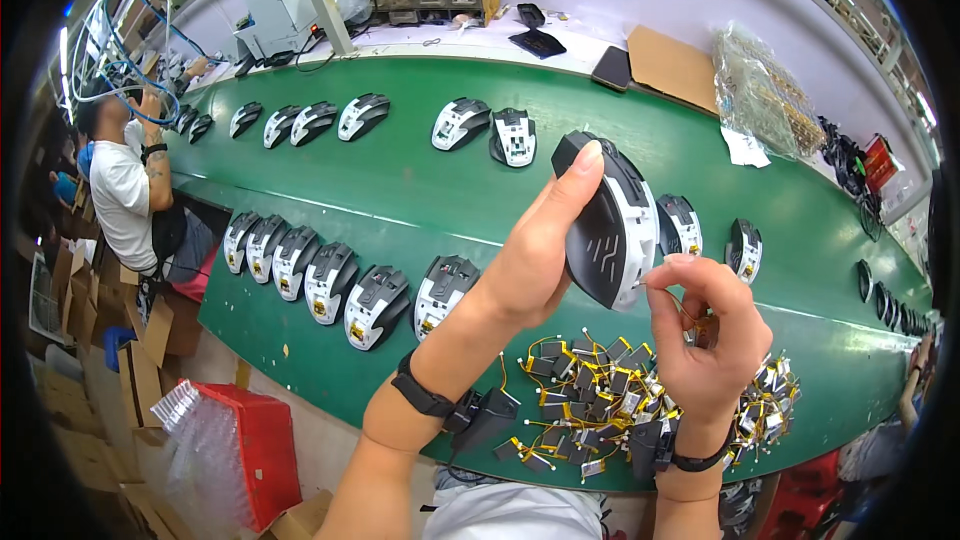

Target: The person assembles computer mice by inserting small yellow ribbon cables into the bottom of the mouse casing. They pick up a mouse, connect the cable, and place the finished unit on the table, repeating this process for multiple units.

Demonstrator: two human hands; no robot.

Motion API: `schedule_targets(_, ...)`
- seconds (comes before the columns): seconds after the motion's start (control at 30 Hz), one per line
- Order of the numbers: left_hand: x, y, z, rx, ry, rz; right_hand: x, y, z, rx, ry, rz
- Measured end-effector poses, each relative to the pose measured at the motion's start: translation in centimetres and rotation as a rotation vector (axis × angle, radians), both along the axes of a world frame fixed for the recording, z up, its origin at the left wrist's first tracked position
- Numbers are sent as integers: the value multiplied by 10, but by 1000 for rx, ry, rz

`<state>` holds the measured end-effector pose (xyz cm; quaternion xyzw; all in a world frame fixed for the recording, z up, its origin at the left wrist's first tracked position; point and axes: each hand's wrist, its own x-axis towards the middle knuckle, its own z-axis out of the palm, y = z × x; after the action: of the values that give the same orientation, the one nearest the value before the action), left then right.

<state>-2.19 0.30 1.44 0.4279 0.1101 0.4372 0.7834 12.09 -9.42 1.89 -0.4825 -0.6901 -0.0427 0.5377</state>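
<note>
My left hand (538, 245) is closed round a black-and-white computer mouse (607, 230), thumb on its top edge. The mouse is held up on its side above the green table. At the lower end of the mouse, my right hand (715, 335) pinches a thin wire (684, 312) by its end, close against the white edge. Something yellowish shows behind the curled fingers, mostly hidden. Below both hands lies a heap of small battery packs (600, 395) with yellow tape and thin leads.
Several mice (376, 306) stand in a row at the left on the green table (400, 180), and more mice (314, 123) line the far side. A phone (612, 68) and cardboard sheet (672, 68) lie at the back. A person (130, 175) sits at the far left.
</note>
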Motion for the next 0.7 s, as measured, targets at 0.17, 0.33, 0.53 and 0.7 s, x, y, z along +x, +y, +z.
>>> schedule_targets(0.17, 4, 0, 1, -12, 40, 18, 1, 1, -2, 74, -87, -35)
schedule_targets(0.33, 2, 1, -1, -45, 31, 11, 0, 2, -3, 73, -91, -38)
schedule_targets(0.53, 5, 2, -3, -56, 35, 4, -3, 1, -2, 79, -63, -36)
schedule_targets(0.7, 4, 4, -7, -67, 39, 4, -5, 0, -2, 17, -40, -24)
